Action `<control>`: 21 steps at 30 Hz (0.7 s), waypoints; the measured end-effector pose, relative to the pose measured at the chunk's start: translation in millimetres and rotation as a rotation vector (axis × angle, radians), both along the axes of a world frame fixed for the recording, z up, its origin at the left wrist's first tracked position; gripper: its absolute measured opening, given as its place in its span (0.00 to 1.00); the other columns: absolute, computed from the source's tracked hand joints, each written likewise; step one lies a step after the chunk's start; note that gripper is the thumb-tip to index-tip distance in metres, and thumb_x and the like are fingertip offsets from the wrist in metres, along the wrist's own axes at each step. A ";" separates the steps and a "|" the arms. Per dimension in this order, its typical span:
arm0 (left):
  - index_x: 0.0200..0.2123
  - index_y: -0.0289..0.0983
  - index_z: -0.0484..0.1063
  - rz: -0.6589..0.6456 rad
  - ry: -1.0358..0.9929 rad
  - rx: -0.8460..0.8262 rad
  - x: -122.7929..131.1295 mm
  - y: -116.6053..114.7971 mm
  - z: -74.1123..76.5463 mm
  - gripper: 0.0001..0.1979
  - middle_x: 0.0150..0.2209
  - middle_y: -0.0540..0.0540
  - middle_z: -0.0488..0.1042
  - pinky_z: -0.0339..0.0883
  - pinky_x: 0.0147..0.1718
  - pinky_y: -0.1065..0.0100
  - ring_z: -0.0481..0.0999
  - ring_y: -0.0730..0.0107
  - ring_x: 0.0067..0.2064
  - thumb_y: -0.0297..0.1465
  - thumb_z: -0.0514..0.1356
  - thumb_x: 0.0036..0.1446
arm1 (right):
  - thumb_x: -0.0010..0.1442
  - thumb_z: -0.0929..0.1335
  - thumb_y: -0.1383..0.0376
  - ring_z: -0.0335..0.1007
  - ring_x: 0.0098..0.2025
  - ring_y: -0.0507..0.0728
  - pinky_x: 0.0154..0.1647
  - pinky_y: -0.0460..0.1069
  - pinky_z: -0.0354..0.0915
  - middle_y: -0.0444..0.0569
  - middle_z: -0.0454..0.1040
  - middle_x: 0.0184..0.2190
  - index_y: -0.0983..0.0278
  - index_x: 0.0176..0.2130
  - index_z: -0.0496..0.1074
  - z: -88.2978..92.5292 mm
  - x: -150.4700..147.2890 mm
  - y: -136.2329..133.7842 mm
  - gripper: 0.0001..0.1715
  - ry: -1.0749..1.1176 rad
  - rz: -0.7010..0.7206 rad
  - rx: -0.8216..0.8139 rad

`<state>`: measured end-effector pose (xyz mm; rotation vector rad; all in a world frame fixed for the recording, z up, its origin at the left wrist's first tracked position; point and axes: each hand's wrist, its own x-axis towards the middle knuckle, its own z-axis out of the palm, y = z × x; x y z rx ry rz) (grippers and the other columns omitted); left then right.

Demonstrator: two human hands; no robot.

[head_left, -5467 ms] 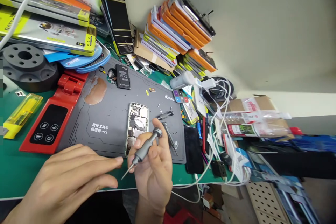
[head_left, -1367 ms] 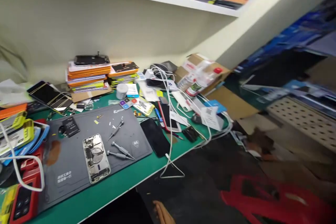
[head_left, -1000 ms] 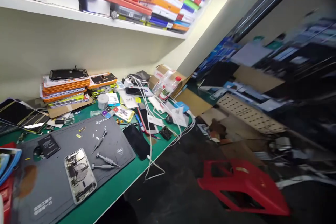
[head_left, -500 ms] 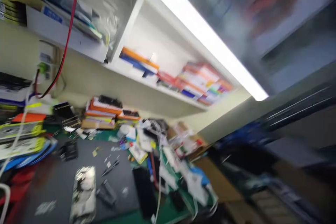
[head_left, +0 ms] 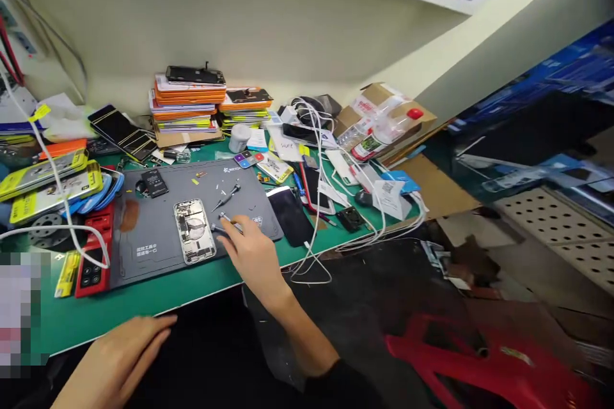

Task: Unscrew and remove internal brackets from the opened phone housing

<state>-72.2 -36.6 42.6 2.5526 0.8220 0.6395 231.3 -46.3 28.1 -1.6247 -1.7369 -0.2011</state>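
Observation:
My right hand (head_left: 252, 255) reaches over the grey work mat (head_left: 158, 262), thumb and index finger apart, around two small grey tools (head_left: 230, 222) lying there. The hand partly hides these tools, and I cannot make out a firm grip on them. Just left of it lies an opened phone (head_left: 194, 230) with its inner parts showing. Beyond the fingers rests a thin precision screwdriver (head_left: 226, 197). My left hand (head_left: 122, 354) is low at the table's front edge, fingers stretched out, holding nothing.
A black phone battery (head_left: 154, 183) lies at the mat's back left. A dark phone screen (head_left: 291, 216) is at its right edge. White cables (head_left: 319, 172) tangle among phones and papers. Stacked boxes (head_left: 187, 102) stand by the wall. A red stool (head_left: 480, 358) is at lower right.
The view has swung down from the shelf and lamp to the table. Both my hands are now in sight, the right one over the mat's tools.

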 end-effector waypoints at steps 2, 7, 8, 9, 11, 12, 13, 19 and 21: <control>0.53 0.44 0.77 0.056 0.032 0.103 20.0 13.8 -4.9 0.13 0.43 0.50 0.82 0.75 0.39 0.68 0.81 0.68 0.40 0.42 0.55 0.79 | 0.81 0.66 0.64 0.79 0.40 0.62 0.33 0.52 0.74 0.56 0.79 0.43 0.63 0.48 0.79 -11.4 -2.9 22.1 0.11 -0.002 0.053 0.003; 0.56 0.41 0.74 0.179 0.069 0.159 68.3 56.7 -27.3 0.20 0.50 0.43 0.78 0.74 0.45 0.61 0.81 0.59 0.47 0.49 0.59 0.75 | 0.82 0.64 0.65 0.81 0.45 0.61 0.41 0.52 0.77 0.55 0.80 0.45 0.62 0.54 0.72 -31.4 12.1 23.3 0.08 0.114 0.165 0.144; 0.55 0.41 0.75 0.168 0.071 0.156 73.6 62.0 -32.1 0.21 0.50 0.43 0.78 0.74 0.45 0.61 0.80 0.59 0.47 0.51 0.59 0.75 | 0.82 0.63 0.66 0.82 0.45 0.60 0.41 0.52 0.77 0.56 0.80 0.45 0.62 0.57 0.69 -33.2 15.6 21.0 0.08 0.150 0.182 0.185; 0.53 0.41 0.75 0.155 0.072 0.155 77.0 65.6 -35.9 0.20 0.49 0.43 0.78 0.74 0.44 0.61 0.80 0.59 0.46 0.51 0.58 0.75 | 0.82 0.62 0.65 0.82 0.44 0.60 0.41 0.52 0.77 0.55 0.81 0.44 0.61 0.58 0.67 -34.6 18.2 19.6 0.09 0.187 0.198 0.220; 0.50 0.43 0.77 0.126 0.080 0.157 78.9 68.9 -40.1 0.17 0.49 0.45 0.79 0.72 0.44 0.62 0.80 0.61 0.44 0.48 0.58 0.76 | 0.83 0.61 0.64 0.82 0.41 0.59 0.39 0.52 0.77 0.52 0.81 0.41 0.60 0.58 0.65 -36.9 20.4 20.5 0.08 0.258 0.224 0.260; 0.50 0.44 0.77 0.111 0.081 0.161 78.1 69.5 -40.6 0.14 0.49 0.46 0.79 0.72 0.44 0.62 0.80 0.63 0.44 0.46 0.58 0.76 | 0.83 0.60 0.64 0.82 0.40 0.58 0.38 0.51 0.77 0.51 0.81 0.40 0.59 0.57 0.64 -37.9 20.2 22.6 0.07 0.293 0.229 0.262; 0.51 0.44 0.78 0.099 0.087 0.160 76.5 69.8 -40.3 0.13 0.49 0.46 0.79 0.72 0.45 0.63 0.80 0.63 0.44 0.44 0.59 0.77 | 0.84 0.60 0.63 0.81 0.38 0.57 0.37 0.51 0.77 0.51 0.81 0.39 0.59 0.56 0.64 -38.8 19.4 25.5 0.06 0.328 0.228 0.255; 0.57 0.44 0.77 0.109 0.113 0.148 71.1 67.9 -36.4 0.15 0.53 0.46 0.81 0.72 0.52 0.62 0.83 0.62 0.49 0.44 0.63 0.74 | 0.79 0.66 0.71 0.81 0.41 0.59 0.40 0.53 0.78 0.54 0.82 0.44 0.62 0.61 0.67 -40.8 14.0 27.4 0.14 0.478 0.175 0.115; 0.60 0.41 0.75 0.120 0.135 0.158 74.0 65.0 -35.5 0.19 0.53 0.44 0.81 0.72 0.52 0.61 0.83 0.62 0.49 0.43 0.65 0.72 | 0.77 0.68 0.72 0.82 0.42 0.60 0.42 0.54 0.79 0.54 0.82 0.44 0.61 0.64 0.67 -37.0 17.3 18.0 0.19 0.516 0.152 0.078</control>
